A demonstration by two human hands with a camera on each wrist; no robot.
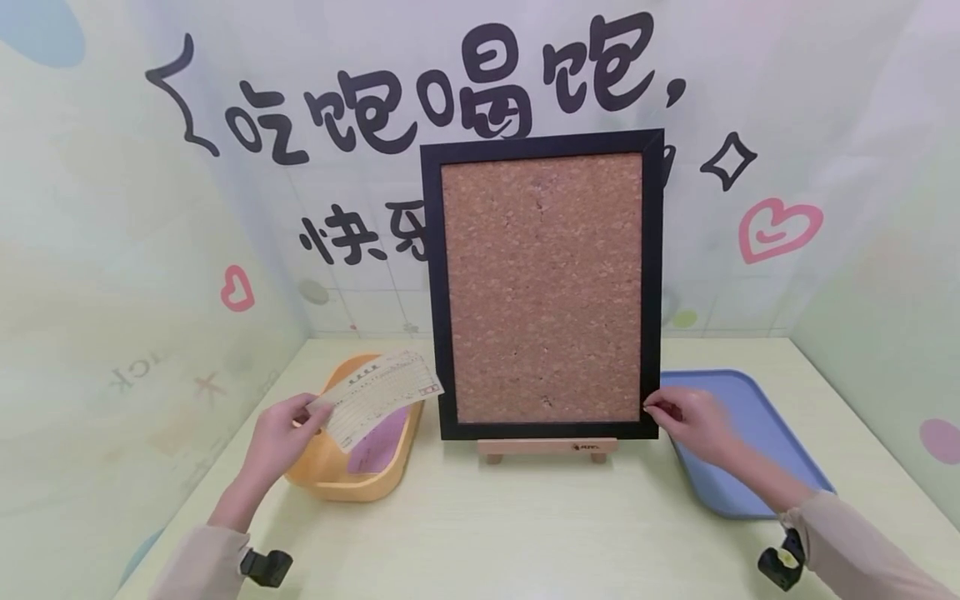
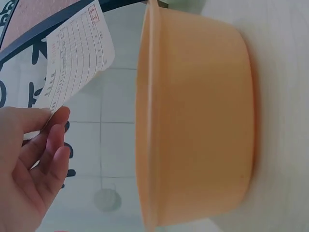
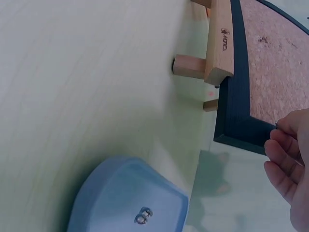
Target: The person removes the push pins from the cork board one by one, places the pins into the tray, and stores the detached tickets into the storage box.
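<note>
My left hand (image 1: 285, 433) pinches one end of a cream printed paper slip (image 1: 386, 392), held above an orange basket (image 1: 352, 492). In the left wrist view the slip (image 2: 77, 53) shows lines of print and a small red box. A black-framed cork board (image 1: 543, 292) stands upright on a small wooden easel (image 1: 547, 446). At the board's lower right corner is my right hand (image 1: 693, 421), thumb and forefinger together. A tiny dark tip shows between them in the right wrist view, seemingly a push pin, mostly hidden by the fingers.
A purple sheet (image 1: 378, 446) lies inside the orange basket. To the right, a blue tray (image 1: 750, 417) rests on the pale table; small shiny pins (image 3: 143, 215) sit in it. Behind the board hangs a white backdrop (image 1: 360, 42) with black lettering.
</note>
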